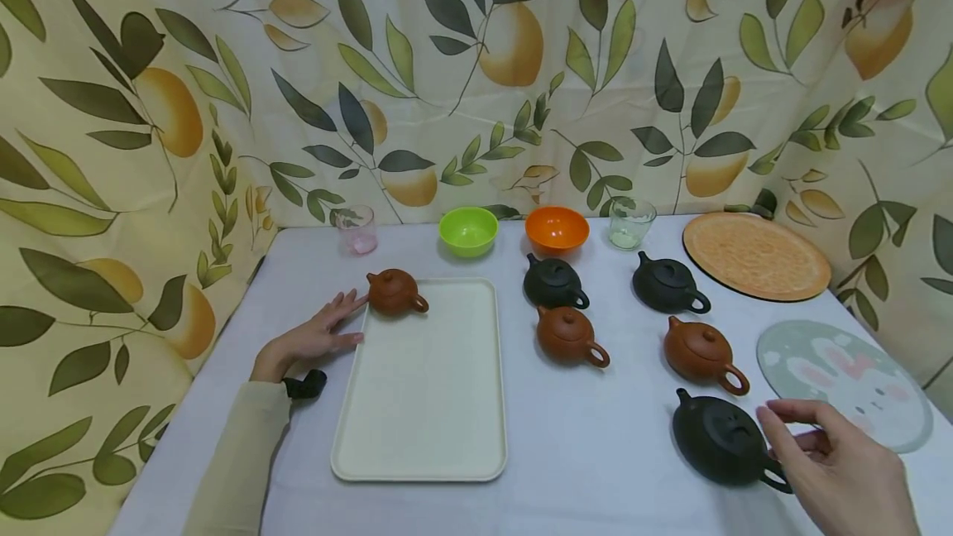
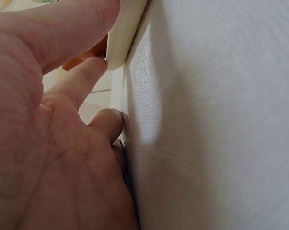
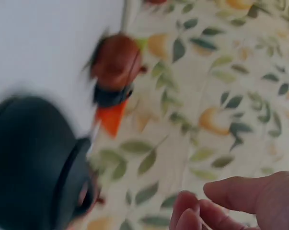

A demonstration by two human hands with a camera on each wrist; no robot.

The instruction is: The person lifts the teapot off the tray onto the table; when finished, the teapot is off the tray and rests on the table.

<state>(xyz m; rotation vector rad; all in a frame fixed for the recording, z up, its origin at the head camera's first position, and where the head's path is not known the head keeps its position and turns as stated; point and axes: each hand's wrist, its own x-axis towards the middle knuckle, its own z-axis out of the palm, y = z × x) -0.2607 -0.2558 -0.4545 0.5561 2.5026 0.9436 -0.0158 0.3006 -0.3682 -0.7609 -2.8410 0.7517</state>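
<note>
My left hand (image 1: 320, 333) lies at the left edge of a cream rectangular tray (image 1: 428, 395), its extended fingers touching the rim. A brown teapot (image 1: 393, 294) stands on the tray's far left corner, close to those fingertips. At the front right, my right hand (image 1: 841, 461) hovers beside the handle of a large black teapot (image 1: 718, 441). In the right wrist view, a gap separates my bent thumb and fingers from that black teapot (image 3: 29, 163), and they hold nothing. Behind it stand a brown teapot (image 1: 703, 352) and a smaller black teapot (image 1: 670, 284).
Mid-table, another black teapot (image 1: 554, 281) stands behind a brown teapot (image 1: 569, 336). Along the back are a pink glass (image 1: 357, 230), green bowl (image 1: 468, 232), orange bowl (image 1: 557, 230) and clear glass (image 1: 631, 223). A tan round mat (image 1: 755, 256) and rabbit mat (image 1: 841, 379) lie right.
</note>
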